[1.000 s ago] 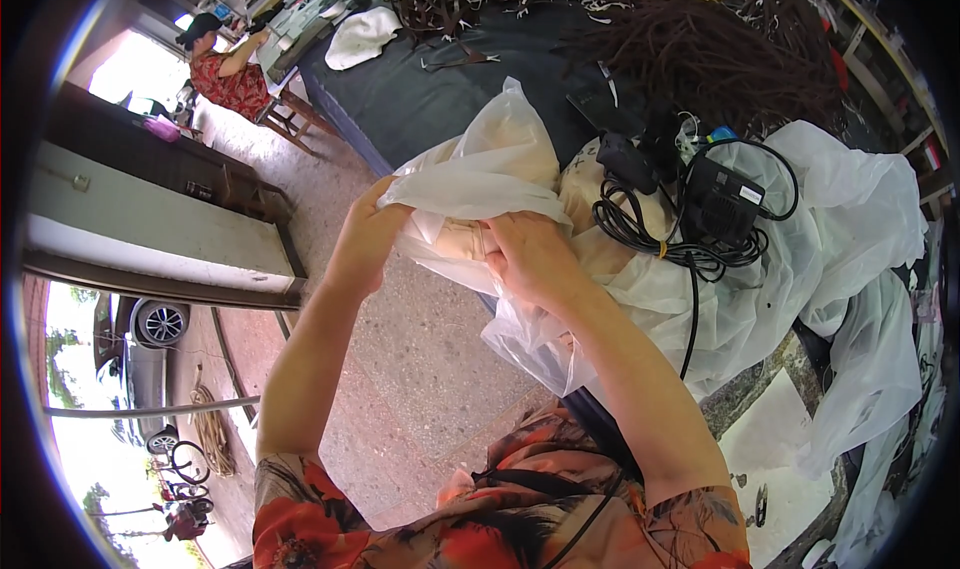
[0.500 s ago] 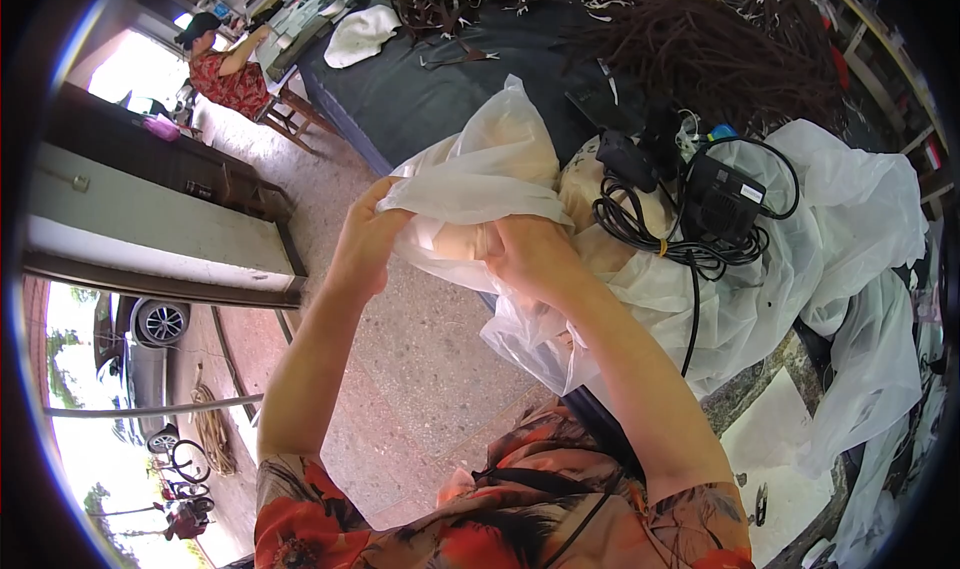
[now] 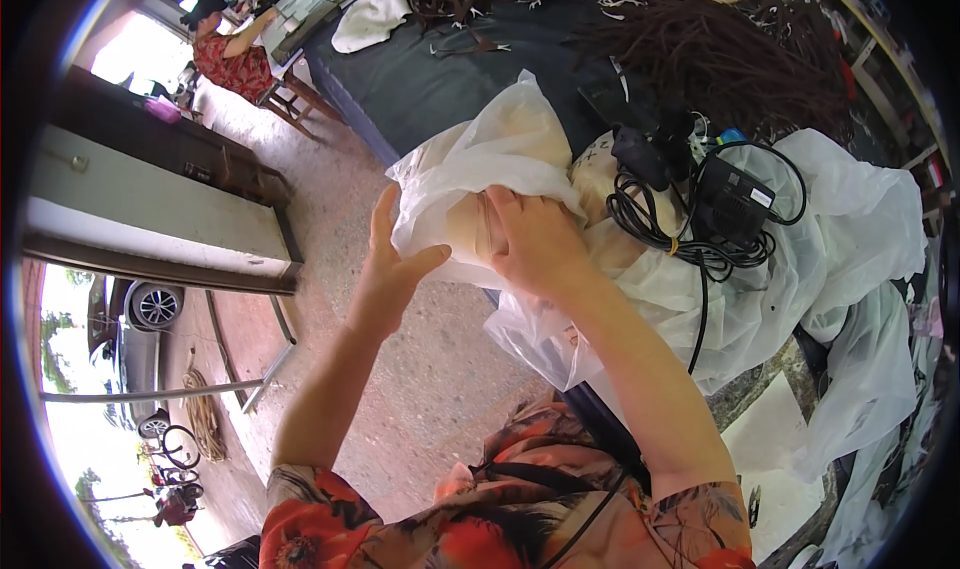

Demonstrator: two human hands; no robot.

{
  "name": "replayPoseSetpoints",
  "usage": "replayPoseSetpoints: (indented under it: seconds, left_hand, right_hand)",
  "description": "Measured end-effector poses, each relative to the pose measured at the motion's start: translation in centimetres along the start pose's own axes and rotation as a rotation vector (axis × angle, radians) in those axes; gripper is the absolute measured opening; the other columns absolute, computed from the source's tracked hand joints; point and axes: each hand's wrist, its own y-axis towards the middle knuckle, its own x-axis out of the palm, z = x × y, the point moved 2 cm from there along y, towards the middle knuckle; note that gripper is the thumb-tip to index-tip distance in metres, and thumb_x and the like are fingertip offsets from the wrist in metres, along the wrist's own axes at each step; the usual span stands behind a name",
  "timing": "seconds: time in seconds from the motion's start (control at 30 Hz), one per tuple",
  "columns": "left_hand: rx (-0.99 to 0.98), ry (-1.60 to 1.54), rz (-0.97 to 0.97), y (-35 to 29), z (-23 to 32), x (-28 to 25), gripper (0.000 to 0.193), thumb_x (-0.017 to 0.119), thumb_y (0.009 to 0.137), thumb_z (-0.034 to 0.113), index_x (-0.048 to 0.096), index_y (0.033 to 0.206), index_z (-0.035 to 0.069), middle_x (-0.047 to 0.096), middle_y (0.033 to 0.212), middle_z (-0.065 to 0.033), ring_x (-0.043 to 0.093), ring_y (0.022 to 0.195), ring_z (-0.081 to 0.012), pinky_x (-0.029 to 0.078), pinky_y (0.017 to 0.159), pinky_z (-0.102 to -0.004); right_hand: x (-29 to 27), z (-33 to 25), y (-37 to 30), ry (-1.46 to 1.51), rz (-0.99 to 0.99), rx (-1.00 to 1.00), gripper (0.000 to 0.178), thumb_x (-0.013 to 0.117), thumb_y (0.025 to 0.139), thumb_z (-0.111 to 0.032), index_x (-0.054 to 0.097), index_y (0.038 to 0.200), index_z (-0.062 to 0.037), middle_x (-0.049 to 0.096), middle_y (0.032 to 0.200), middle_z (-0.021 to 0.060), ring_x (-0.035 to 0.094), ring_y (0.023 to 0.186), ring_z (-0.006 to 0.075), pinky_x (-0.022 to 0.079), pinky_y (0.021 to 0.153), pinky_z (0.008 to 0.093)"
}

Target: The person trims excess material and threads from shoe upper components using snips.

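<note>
A translucent white plastic bag (image 3: pixel 470 164) lies at the table's near left corner, wrapped around a smooth tan bundle (image 3: pixel 462 227) that shows at its mouth. What the bundle is made of I cannot make out. My left hand (image 3: pixel 395 274) is at the bag's left side, its fingers stretched up along the plastic and its thumb spread apart towards the bundle. Bent over the bundle at the bag's mouth are the fingers of my right hand (image 3: pixel 540 244); its fingertips rest at the plastic's edge.
Right of the bag, a black power adapter (image 3: pixel 735 201) and coiled black cable (image 3: pixel 650 219) sit on more plastic sheeting (image 3: pixel 840 219). Dark brown strips (image 3: pixel 720 54), a white cloth (image 3: pixel 370 22) and a pliers-like tool (image 3: pixel 485 46) lie farther back. A seated person (image 3: pixel 232 59) works at far left.
My left hand has let go of the bag's edge and spread its thumb. The plastic has slid back, baring more of the tan bundle, and my right hand now shows on top of it.
</note>
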Motion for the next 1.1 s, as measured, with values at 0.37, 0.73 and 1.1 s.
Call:
replayPoseSetpoints:
  seconds: [0.37,0.73,1.1]
  left_hand:
    - [-0.225,-0.319,-0.017,-0.2,-3.0,1.3,0.079,0.066,0.082,-0.007,0.032,0.153,0.002,0.056,0.136,-0.013,0.059,0.117,-0.0245,0.049,0.097,-0.0389]
    - [-0.201,-0.246,0.033,1.6,-1.2,1.2,0.068,0.043,0.072,-0.014,0.051,0.138,-0.003,0.062,0.116,-0.0088,0.059,0.098,-0.0187,0.047,0.083,-0.0284]
    - [-0.106,-0.157,-0.099,2.1,0.4,2.4,0.077,0.08,0.076,0.012,0.045,0.144,0.001,0.064,0.121,-0.0139,0.063,0.11,-0.025,0.048,0.094,-0.0356]
  right_hand:
    - [-1.8,-0.7,0.4,-0.169,0.303,-0.402,0.046,0.071,0.078,-0.007,0.056,0.121,-0.0093,0.057,0.12,0.0047,0.056,0.118,0.029,0.056,0.082,0.0465]
    - [-2.3,0.5,1.4,-0.145,0.244,-0.179,0.061,0.078,0.076,-0.009,0.053,0.132,-0.0089,0.056,0.131,0.0131,0.054,0.121,0.0382,0.052,0.095,0.0468]
    - [-5.1,2.2,5.1,0.282,0.216,-0.103,0.032,0.065,0.094,-0.028,0.067,0.113,-0.0027,0.069,0.107,0.0207,0.065,0.099,0.0402,0.05,0.086,0.0469]
